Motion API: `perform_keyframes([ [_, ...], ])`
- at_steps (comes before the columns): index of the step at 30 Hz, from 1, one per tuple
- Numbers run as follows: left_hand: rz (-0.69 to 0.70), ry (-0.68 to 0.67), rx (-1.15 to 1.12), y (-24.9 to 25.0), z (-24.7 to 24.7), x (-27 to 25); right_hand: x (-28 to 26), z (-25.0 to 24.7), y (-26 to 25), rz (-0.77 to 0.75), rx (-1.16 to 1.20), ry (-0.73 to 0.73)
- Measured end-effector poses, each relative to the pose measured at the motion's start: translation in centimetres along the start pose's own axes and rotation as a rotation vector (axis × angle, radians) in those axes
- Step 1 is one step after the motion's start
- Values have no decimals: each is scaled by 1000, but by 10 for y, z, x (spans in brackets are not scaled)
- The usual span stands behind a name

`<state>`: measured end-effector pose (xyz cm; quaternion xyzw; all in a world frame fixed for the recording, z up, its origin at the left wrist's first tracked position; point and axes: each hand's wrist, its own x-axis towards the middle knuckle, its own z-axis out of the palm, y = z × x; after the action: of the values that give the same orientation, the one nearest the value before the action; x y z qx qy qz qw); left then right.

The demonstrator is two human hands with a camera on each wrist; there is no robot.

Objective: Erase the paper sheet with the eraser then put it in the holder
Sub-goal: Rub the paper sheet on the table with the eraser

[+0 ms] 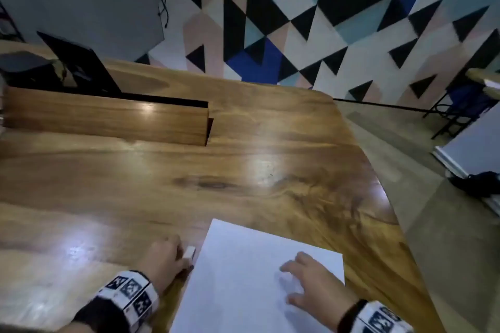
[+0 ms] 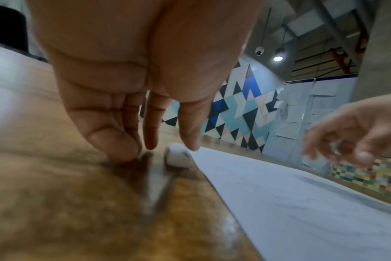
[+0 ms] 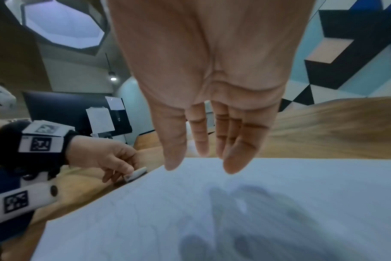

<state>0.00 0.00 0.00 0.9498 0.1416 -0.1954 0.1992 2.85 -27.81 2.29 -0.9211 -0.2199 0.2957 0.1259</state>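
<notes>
A white paper sheet [image 1: 259, 265] lies flat at the near edge of the wooden table [image 1: 243, 165]. A small white eraser [image 1: 190, 252] lies on the wood just off the sheet's left edge. My left hand [image 1: 179, 250] reaches down over it with nearly straight fingers. In the left wrist view the thumb tip touches the eraser [image 2: 177, 157] and the other fingertips stand a little to its left, so nothing is pinched. My right hand [image 1: 296, 280] hovers open over the sheet [image 3: 234, 211] with spread fingers, casting a shadow on it. I see no holder.
A long upright wooden partition [image 1: 108, 119] stands across the table's far left. Behind it is a dark laptop [image 1: 78, 62]. The table's right edge [image 1: 378, 184] drops off to the floor. A patterned wall rises behind.
</notes>
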Motion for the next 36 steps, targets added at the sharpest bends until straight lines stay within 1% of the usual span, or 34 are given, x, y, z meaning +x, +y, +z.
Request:
perform_keyframes([
  [1,-15,13,-8,0,1,2,11,1,-1,-30,-11,4],
  [2,-31,45,-30,1,2,4,20,2,-1,-28,-26,6],
  [4,-18,66,-15,2,5,5,36,4,-9,-55,-45,23],
  [7,-4,34,-18,3,12,6,53,13,-17,-102,-96,0],
  [10,15,42,-27,4,10,10,67,15,-22,-115,-121,20],
  [13,53,52,-132,3,7,15,79,21,-23,-117,-109,25],
  [17,70,32,-377,15,1,28,87,28,-23,-117,-153,62],
  [18,75,30,-384,19,1,33,88,28,-25,-115,-159,69],
  [21,111,57,-323,33,2,49,89,27,-26,-97,-173,75],
  [25,163,71,-172,45,3,66,90,26,-27,-78,-194,67],
  [30,199,98,-111,47,1,68,91,25,-28,-61,-192,62],
  [33,234,22,-39,41,2,61,93,23,-29,-55,-209,57],
  [34,233,-9,-36,39,3,58,94,23,-29,-54,-220,52],
  [36,211,-24,-68,37,-1,56,96,21,-33,-60,-251,50],
])
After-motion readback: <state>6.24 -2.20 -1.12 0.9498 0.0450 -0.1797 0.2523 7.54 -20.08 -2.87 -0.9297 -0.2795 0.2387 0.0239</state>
